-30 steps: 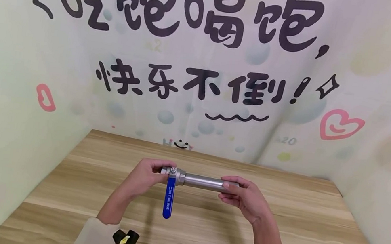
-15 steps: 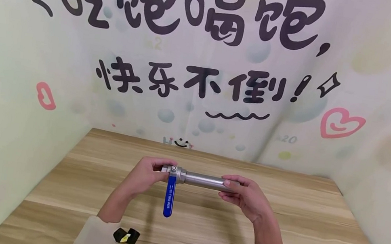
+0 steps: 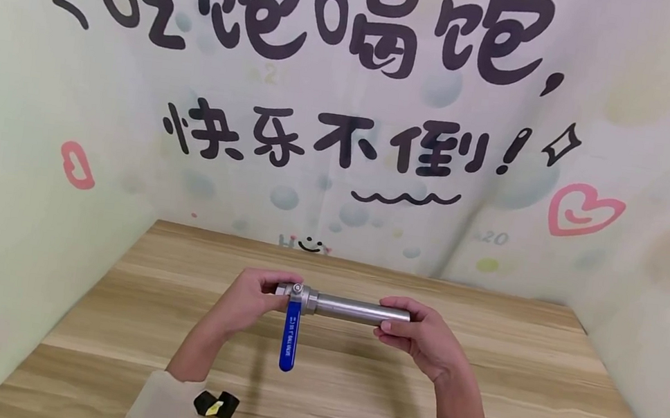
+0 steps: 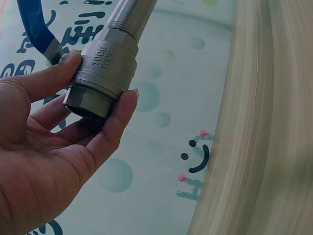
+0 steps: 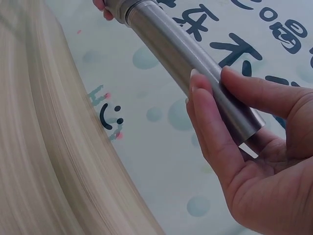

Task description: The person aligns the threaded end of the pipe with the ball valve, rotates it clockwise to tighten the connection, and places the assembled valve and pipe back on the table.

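Note:
A metal ball valve [image 4: 102,66] with a long blue lever handle [image 3: 291,336] is joined to a straight steel pipe [image 3: 350,310]. My left hand [image 3: 248,301] grips the valve body at its hexagonal open end, thumb on one side and fingers on the other. At the pipe's far end, my right hand [image 3: 423,331] holds the tube between thumb and fingers. The lever points toward me, down in the head view. In the left wrist view some threads [image 4: 120,28] show where pipe meets valve. Both pieces are held above the table, level from left to right.
Below the hands is a wood-grain table [image 3: 317,402]. A pale printed backdrop [image 3: 299,93] with large dark characters stands behind it, and light side panels [image 3: 10,197] flank it. A black wrist camera mount sits on each sleeve [image 3: 166,404].
My right thumb has shifted down on the pipe, baring more of its end. The left hand and the valve stay almost where they were.

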`<state>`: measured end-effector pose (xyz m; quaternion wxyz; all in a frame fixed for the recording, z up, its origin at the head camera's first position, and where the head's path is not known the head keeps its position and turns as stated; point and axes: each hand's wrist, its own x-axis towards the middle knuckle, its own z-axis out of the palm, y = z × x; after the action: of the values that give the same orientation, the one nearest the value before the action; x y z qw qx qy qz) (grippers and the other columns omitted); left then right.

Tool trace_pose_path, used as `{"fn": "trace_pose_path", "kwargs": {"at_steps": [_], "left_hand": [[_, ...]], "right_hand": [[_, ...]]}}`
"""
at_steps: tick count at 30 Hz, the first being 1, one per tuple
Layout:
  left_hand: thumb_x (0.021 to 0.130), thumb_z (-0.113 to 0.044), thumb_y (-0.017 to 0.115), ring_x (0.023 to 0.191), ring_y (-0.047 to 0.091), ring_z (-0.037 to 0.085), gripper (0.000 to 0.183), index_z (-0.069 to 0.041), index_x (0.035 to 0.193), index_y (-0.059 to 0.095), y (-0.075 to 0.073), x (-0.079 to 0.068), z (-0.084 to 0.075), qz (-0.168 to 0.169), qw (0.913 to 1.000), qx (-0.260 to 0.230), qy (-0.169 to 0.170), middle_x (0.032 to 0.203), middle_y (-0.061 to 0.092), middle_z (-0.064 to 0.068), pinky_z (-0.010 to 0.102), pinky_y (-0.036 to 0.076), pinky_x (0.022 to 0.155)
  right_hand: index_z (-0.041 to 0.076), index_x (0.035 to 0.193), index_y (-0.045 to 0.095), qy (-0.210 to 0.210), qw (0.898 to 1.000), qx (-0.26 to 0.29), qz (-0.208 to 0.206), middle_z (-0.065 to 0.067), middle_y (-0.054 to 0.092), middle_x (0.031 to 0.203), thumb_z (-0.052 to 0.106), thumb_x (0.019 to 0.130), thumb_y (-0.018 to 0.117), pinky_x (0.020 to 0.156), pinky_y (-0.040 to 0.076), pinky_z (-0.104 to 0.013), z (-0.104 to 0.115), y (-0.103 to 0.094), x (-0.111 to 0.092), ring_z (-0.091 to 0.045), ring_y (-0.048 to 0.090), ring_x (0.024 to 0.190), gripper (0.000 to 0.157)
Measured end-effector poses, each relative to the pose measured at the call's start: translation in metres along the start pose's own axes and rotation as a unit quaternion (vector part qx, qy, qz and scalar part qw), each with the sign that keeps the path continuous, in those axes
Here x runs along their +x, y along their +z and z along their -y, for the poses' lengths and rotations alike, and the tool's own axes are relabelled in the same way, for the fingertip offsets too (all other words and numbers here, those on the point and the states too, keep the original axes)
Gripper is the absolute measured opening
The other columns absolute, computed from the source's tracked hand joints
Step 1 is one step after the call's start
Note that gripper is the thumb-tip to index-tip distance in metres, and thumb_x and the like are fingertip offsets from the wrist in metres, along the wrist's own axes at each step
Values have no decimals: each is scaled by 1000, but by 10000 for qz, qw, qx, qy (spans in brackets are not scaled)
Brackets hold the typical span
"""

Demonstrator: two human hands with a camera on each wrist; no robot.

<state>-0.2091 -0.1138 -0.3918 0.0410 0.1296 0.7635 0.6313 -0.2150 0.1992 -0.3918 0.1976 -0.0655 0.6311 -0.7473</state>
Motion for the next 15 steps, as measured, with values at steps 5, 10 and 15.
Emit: {"fn": "trace_pose_path", "kwargs": {"at_steps": [5, 10, 15], "left_hand": [[90, 5, 63, 88, 63, 20, 30, -1, 119, 68, -1, -1, 0, -34, 10000, -3, 7, 113, 66, 15, 31, 56, 81], [90, 5, 62, 88, 63, 20, 31, 1, 120, 67, -1, -1, 0, -46, 10000, -22, -2, 114, 66, 16, 31, 56, 81], [90, 6, 62, 89, 64, 21, 30, -1, 119, 68, -1, -1, 1, -25, 10000, -37, 39, 114, 66, 16, 31, 56, 81]], "right_hand": [[5, 113, 66, -2, 10000, -29, -28, -15, 57, 108, -5, 85, 67, 78, 58, -29, 1, 1, 1, -21, 71, 82, 29], [7, 112, 67, -9, 10000, -32, -66, -16, 58, 107, -4, 86, 67, 77, 58, -29, 1, 1, 2, -21, 71, 81, 28], [11, 108, 69, 20, 10000, -10, -92, -15, 58, 107, -1, 88, 67, 76, 58, -28, 1, 1, 1, -19, 72, 80, 24]]}}
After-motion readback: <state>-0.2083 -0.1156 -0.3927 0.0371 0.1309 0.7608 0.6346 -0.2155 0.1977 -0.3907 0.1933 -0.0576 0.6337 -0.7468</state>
